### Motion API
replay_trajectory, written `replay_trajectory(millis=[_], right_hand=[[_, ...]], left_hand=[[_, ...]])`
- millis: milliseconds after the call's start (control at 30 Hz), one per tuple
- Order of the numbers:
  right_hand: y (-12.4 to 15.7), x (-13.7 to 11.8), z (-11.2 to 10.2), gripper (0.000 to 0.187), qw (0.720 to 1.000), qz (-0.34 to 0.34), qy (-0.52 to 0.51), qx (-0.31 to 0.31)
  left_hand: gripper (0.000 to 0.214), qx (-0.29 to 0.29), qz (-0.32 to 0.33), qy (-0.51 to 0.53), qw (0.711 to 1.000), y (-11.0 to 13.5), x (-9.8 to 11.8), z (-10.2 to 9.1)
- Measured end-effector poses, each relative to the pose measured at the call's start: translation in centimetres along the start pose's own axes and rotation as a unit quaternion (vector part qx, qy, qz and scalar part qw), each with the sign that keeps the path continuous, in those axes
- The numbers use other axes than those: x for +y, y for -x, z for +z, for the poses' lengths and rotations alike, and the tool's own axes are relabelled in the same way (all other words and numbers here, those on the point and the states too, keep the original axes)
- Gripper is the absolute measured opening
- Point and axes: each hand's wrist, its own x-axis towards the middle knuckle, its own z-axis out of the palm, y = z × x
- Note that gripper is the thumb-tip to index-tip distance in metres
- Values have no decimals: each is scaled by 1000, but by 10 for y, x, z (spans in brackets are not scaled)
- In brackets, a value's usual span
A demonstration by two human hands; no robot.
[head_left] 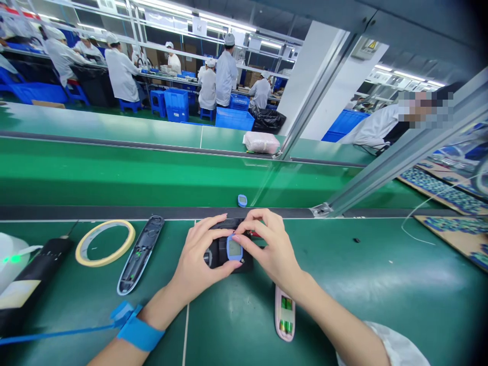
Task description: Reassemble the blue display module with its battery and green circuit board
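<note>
Toward six o'clock, over smooth green tabletop (236, 320), I watch left hand (198, 254) and right hand (275, 248), both half-curled, fingertip-gripping a rounded blue plastic device (235, 248).

The scene is brightly lit by long white ceiling tubes (229, 22); soft glare is cast on the glossy green tabletop (366, 300). The right corners are darkened, and far details are softened.
</note>
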Motion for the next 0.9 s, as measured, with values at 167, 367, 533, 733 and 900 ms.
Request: replay_trajectory(millis=[167,367,533,733,900], right_hand=[[-8,2,-1,11,999,-44,6,-8],[-5,0,-1,15,998,-62,7,4],[11,-3,0,16,998,-69,8,3],[26,-8,0,12,998,-67,9,6],[35,-15,1,11,998,-68,-14,3]], left_hand=[[42,-5,-3,-6,1000,0,1,0],[43,-13,11,-24,1000,-2,1,-2],[40,-7,16,-22,1000,-3,1,-3],[41,-17,21,-27,999,-1,-2,-3],[43,-33,18,-25,999,-3,-5,-4]])
